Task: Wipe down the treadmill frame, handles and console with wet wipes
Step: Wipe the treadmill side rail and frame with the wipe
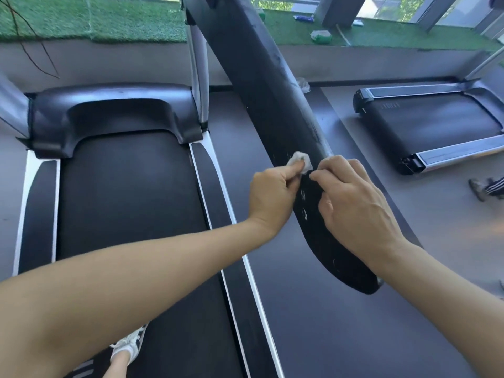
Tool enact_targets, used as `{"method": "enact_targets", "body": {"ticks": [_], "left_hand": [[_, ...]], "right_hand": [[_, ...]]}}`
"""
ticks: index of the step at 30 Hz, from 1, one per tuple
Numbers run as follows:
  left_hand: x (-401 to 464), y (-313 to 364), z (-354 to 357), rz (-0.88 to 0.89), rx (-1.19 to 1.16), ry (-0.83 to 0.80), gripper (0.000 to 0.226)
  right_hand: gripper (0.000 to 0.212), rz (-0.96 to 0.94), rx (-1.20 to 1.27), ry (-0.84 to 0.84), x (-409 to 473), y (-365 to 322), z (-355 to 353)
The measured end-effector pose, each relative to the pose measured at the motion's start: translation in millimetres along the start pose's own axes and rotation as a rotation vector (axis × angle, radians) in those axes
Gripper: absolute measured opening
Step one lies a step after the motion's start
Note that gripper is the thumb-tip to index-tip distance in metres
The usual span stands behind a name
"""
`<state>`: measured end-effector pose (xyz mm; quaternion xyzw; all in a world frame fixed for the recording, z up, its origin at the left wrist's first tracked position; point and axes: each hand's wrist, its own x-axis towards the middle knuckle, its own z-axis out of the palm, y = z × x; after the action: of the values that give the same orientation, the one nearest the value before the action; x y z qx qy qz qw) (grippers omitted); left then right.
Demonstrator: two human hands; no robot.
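The treadmill's long black handle [272, 105] slants from the top centre down to the lower right, with small white markings on its face. My left hand [272, 195] pinches a small crumpled white wet wipe [301, 160] and presses it against the handle's face. Just to the right, my right hand [354, 203] curls over the handle's right edge and grips it. The treadmill belt [131, 214] and black motor cover [114, 115] lie below on the left, flanked by silver side rails [207, 192].
A second treadmill [431, 126] stands at the right. Artificial turf [109, 20] lines the ledge beyond, with a green-and-white wipe packet [321, 36] on it. Another person's shoe [477, 188] shows at the right edge. My own white sneaker [131, 347] stands on the belt.
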<state>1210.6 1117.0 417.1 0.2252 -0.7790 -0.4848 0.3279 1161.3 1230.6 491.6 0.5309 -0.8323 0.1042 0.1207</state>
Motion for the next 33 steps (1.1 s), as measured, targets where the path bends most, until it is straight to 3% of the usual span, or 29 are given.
{"method": "enact_targets", "body": {"ticks": [2,9,15,25,33], "left_hand": [[2,-1,0,0.003,0.001,0.022,0.019],[58,-10,0,-0.162,0.097,0.142,0.025],[-18,5,8,-0.067,0.033,-0.017,0.023],[40,-16,9,-0.204,0.153,0.1,0.028],[-33,0,14,-0.107,0.05,-0.038,0.022]], "right_hand": [[0.016,0.007,0.003,-0.008,0,0,0],[0.022,0.036,-0.01,-0.038,4,-3,2],[0.018,0.001,0.001,-0.005,1,-3,-1],[0.021,0.025,-0.02,-0.051,2,-3,2],[0.013,0.007,0.014,-0.04,-1,-4,-2]]}}
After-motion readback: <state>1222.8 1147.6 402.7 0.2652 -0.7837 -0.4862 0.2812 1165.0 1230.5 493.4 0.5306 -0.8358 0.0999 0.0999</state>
